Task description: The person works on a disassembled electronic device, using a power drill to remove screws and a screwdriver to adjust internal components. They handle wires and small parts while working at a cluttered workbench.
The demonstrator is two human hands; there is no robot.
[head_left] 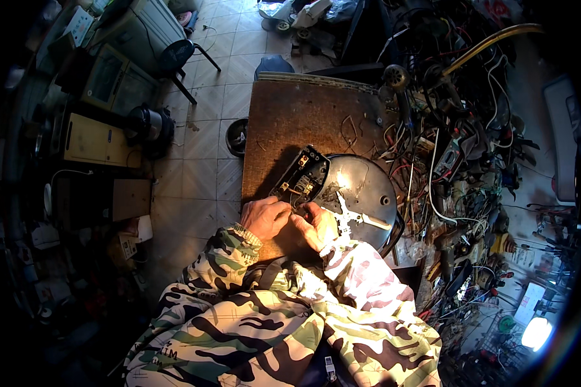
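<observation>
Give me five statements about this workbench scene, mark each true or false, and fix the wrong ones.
1. The left hand and right hand are close together by the black housing. True.
2. The tabletop is white. False: the tabletop is brown.
3. The round dark disc lies to the right of the housing. True.
4. The stool stands right of the table. False: the stool is left of it.
5. The sleeves are plain blue. False: the sleeves are camouflage-patterned.
</observation>
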